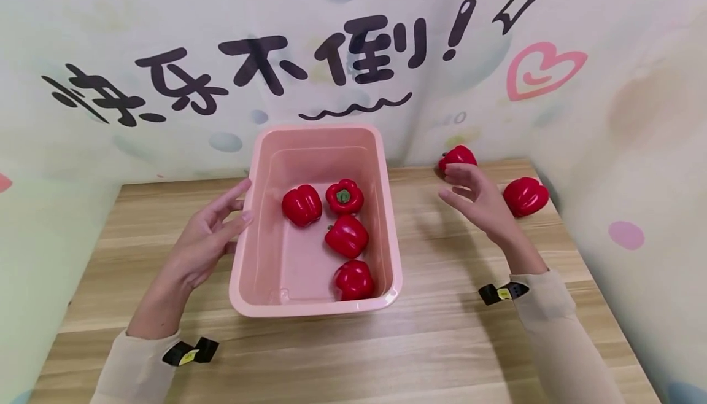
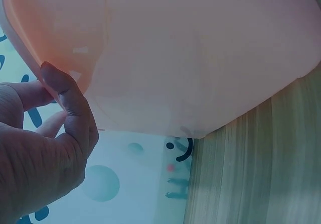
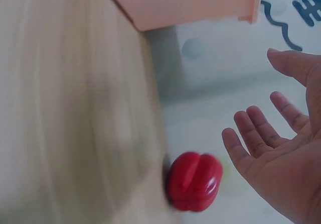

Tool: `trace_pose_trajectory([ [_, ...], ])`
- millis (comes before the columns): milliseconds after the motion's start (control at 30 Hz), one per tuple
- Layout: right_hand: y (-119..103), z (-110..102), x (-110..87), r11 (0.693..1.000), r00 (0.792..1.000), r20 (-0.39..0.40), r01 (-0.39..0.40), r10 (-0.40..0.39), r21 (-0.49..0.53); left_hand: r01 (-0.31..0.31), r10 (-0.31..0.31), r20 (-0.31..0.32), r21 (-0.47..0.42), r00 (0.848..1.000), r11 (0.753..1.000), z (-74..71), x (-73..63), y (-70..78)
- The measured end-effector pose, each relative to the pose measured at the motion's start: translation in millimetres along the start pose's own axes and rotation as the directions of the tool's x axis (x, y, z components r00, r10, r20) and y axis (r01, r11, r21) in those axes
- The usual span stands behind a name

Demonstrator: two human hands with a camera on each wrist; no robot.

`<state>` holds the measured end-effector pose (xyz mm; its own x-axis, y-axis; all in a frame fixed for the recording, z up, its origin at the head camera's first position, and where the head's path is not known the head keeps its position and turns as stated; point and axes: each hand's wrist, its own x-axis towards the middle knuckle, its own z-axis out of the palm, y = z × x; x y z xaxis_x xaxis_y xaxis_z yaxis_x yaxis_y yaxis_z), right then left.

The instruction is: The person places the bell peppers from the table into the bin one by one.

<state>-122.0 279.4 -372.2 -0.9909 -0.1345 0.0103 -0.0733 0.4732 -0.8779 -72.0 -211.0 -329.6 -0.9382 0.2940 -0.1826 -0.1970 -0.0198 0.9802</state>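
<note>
A pink plastic bin (image 1: 391, 238) stands on the wooden table with several red bell peppers in it; one pepper (image 1: 343, 196) shows its green stem end. My left hand (image 1: 201, 244) holds the bin's left rim, thumb and fingers at the edge, also visible in the left wrist view (image 2: 50, 148). To the right of the bin, my right hand (image 1: 480, 207) hovers with fingers apart and nothing in it. Just beyond its fingertips lies a red bell pepper (image 1: 459, 156) at the table's back edge. Another bell pepper (image 1: 526, 196) lies to the right of that hand.
A printed cloth wall (image 1: 265, 103) with black lettering rises directly behind the table (image 1: 353, 361). Cloth also hangs along the right side (image 1: 635, 177) and the left side. The bin stands close to the back wall.
</note>
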Motion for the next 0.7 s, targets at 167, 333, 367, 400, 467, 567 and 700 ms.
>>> trace_pose_trajectory([
  [167,18,-1,-8.7,0.999,1.0,-0.006,-0.027,0.027,-0.022,0.004,-0.004,-0.001,-0.003,1.0,1.0,0.2,0.4,-0.1],
  [333,34,-2,-17.5,0.999,0.999,-0.005,-0.045,0.045,-0.015,0.004,-0.004,-0.006,-0.015,1.0,1.0,-0.2,-0.1,-1.3],
  [367,37,-2,-19.8,0.999,0.999,-0.006,-0.045,0.045,-0.01,0.004,-0.004,-0.005,-0.018,1.0,1.0,-0.4,-0.2,-1.6],
  [400,40,-2,-22.4,0.999,0.999,-0.008,-0.047,0.047,-0.008,0.003,-0.003,-0.003,-0.021,1.0,1.0,-0.5,-0.3,-1.9],
  [467,46,-3,-27.7,0.998,0.998,-0.014,-0.054,0.054,-0.006,0.0,0.0,0.002,-0.025,1.0,1.0,-0.6,-0.4,-2.4],
  [567,54,-3,-35.5,0.998,0.997,-0.032,-0.067,0.067,0.01,-0.005,0.005,0.002,-0.029,1.0,1.0,-0.9,-0.3,-2.7],
  [700,64,-5,-45.9,0.997,0.996,-0.056,-0.074,0.076,0.034,-0.005,0.005,-0.001,-0.029,1.0,1.0,-0.7,0.7,-2.1],
])
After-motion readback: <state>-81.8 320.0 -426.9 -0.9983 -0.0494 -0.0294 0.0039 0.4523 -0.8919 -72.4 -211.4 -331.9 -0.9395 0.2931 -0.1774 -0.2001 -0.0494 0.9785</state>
